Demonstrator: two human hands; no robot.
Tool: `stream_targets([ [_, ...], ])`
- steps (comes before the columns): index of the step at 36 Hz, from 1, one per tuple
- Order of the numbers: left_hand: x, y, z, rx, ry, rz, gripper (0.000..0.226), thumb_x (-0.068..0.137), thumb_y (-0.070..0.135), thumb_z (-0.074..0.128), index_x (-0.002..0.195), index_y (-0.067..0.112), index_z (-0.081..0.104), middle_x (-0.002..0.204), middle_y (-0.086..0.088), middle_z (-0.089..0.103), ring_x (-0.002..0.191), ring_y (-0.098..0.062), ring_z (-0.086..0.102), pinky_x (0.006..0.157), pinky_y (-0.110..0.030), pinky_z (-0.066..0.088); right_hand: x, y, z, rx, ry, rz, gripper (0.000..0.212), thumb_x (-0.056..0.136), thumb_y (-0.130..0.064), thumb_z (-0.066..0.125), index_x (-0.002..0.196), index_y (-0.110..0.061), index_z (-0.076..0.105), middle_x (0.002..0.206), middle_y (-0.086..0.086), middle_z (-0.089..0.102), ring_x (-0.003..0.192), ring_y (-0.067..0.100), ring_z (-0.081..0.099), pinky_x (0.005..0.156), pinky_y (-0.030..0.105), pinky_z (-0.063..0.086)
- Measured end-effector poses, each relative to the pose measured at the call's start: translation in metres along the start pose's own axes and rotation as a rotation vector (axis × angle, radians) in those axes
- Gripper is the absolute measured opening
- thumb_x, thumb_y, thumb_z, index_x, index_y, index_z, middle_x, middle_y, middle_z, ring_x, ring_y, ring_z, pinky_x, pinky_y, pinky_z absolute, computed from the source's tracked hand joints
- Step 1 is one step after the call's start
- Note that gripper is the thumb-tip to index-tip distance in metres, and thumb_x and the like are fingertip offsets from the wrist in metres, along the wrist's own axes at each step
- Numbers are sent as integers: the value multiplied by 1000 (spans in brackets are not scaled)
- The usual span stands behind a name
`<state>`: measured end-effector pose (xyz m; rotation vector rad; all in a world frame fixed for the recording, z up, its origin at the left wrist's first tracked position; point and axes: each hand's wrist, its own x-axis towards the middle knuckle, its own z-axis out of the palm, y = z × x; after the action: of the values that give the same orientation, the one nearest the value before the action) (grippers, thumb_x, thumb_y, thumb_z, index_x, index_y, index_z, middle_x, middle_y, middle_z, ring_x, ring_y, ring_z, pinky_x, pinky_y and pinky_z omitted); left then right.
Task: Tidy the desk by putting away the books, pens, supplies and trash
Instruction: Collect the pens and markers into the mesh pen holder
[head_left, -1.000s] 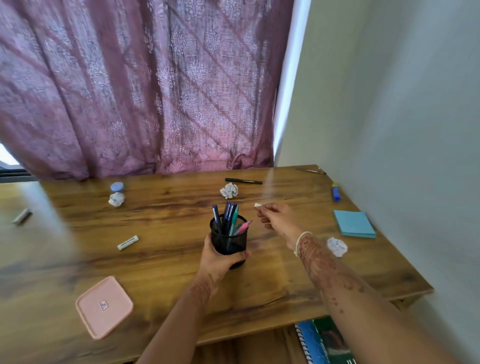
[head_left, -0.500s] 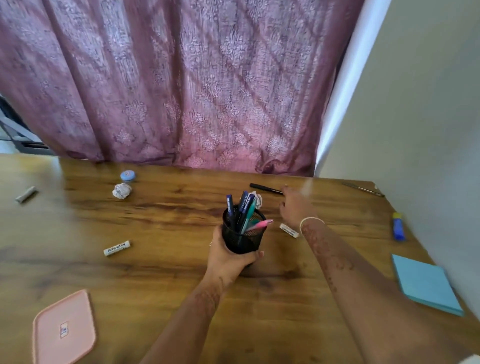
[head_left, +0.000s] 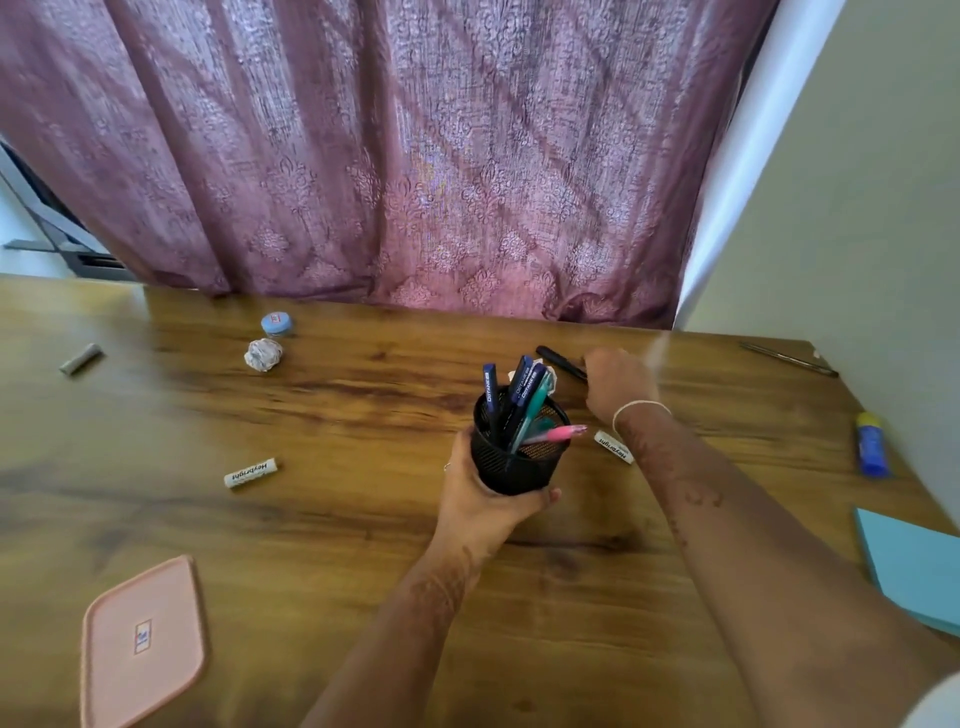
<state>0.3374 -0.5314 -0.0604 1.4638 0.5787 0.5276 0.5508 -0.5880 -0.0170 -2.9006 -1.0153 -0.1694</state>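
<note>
Lifting the slim black pen (head_left: 558, 361) under our right hand (head_left: 618, 384), whose grip we cannot tell, we should pinch mid-barrel, then tip it into the black mesh cup (head_left: 514, 462) our left hand (head_left: 480, 512) grips.

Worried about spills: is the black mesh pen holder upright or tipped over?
Upright, mouth up. The left hand grips the pen holder low down, and pens stand in it, sticking out above the rim.
</note>
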Motion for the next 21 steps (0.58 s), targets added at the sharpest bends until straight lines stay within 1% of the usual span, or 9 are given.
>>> stream_targets([
  [2,0,1,-1,-5,-3,-12,99,39,29,95,126,32,48,124,7,61,116,-10,58,97,-42,52,1,4,-3,163,1,63,33,81,-4,63,113,-8,63,112,13,65,104,32,62,87,38,52],
  [4,-1,2,-1,-20,-10,-21,98,43,21,96,127,29,48,123,7,62,115,-10,59,98,-42,52,-1,6,-11,459,12,154,50,77,-6,69,126,-9,59,115,8,66,103,27,63,92,38,52],
  [5,-1,1,-1,-28,-11,-23,97,44,17,96,127,28,48,122,8,63,115,-10,59,97,-42,52,-4,6,-16,636,29,193,55,75,-8,72,128,-10,58,112,6,67,100,23,65,91,37,54],
  [7,-1,1,-1,-25,-2,-29,97,43,19,96,126,30,48,121,8,63,114,-10,60,97,-43,53,-13,3,-30,958,50,217,48,75,-8,73,121,-10,61,105,5,68,92,21,68,86,37,57],
  [9,-2,2,0,-19,9,-29,95,40,24,96,123,33,49,120,8,63,114,-11,60,96,-43,53,-26,-1,-44,1202,45,191,31,76,-5,74,105,-13,67,101,9,70,92,24,69,86,41,57],
  [12,-3,4,2,-19,19,-25,89,48,10,95,122,28,50,118,8,63,111,-7,60,96,-38,53,-49,-7,-66,1475,26,139,15,78,-9,77,91,-14,72,100,12,72,99,28,68,93,44,53],
  [15,-4,7,3,-16,22,-33,86,50,9,95,122,25,50,119,7,62,113,-9,59,96,-36,53,-70,-13,-85,1472,7,69,17,79,-13,77,93,-8,70,92,7,72,87,16,68,86,33,54],
  [17,-4,9,3,-13,23,-44,84,50,10,95,119,27,50,119,8,62,112,-9,58,97,-35,52,-81,-19,-92,1385,-40,9,24,76,-16,79,94,-5,69,91,11,73,80,15,68,80,32,55],
  [21,-7,15,3,2,16,-54,82,54,8,93,118,29,47,115,12,60,110,-8,57,95,-30,50,-96,-27,-94,1251,-89,-62,24,74,-12,81,93,-9,66,86,10,72,79,17,68,74,34,58],
])
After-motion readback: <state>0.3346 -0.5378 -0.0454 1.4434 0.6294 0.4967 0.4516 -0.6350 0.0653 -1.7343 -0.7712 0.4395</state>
